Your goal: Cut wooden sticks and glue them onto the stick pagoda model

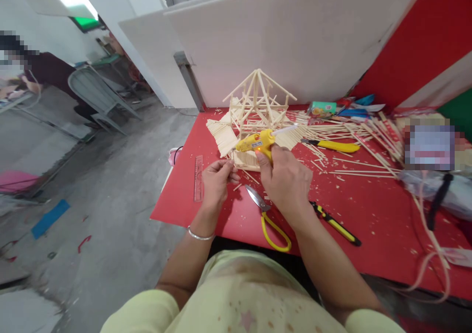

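Observation:
My right hand is wrapped round a yellow hot glue gun, its nozzle pointing left and a white glue stick poking out of its back. Close to the nozzle, my left hand is closed in a pinch; whatever its fingertips hold is too small to make out. Just behind them stands a model house frame of thin wooden sticks, with a peaked, open roof. Flat panels of sticks lie against its base. Below the hands are scissors with yellow handles, partly spread.
The red tabletop carries a clear ruler, a yellow utility knife, a black-and-yellow cutter, loose sticks and scraps. Plastic bags lie at right. White boards stand behind. A person sits at far left beside a chair.

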Motion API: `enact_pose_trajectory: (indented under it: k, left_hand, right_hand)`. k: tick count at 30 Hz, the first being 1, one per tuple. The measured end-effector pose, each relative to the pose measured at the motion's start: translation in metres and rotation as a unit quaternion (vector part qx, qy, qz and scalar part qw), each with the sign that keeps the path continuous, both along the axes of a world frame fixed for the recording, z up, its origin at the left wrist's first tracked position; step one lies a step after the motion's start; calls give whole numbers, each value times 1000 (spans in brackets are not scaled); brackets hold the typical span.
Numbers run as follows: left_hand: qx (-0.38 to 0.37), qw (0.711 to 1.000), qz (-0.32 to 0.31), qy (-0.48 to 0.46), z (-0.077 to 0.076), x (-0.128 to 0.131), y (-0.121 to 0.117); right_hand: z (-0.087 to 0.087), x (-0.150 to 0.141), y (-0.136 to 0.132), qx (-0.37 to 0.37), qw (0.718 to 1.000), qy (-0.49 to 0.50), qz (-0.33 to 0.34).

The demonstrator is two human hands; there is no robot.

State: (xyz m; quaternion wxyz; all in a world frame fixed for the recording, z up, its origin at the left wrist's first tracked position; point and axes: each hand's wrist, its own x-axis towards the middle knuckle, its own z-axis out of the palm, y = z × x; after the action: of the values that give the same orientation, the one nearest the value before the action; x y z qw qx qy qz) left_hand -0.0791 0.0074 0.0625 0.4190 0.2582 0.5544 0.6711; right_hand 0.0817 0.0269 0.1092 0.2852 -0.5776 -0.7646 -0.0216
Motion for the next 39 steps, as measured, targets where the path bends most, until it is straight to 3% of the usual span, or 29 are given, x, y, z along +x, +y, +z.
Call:
enact_pose_trajectory:
  k: [14,39]
  left_hand:
    - [-6,1000,-10,3,1,-2,-3]
    - [-5,1000,-13,-2,0,-4,1]
  right_hand:
    - [16,2,7,-7,998,-54,23]
    - [17,1,9,-16,998,-57,20]
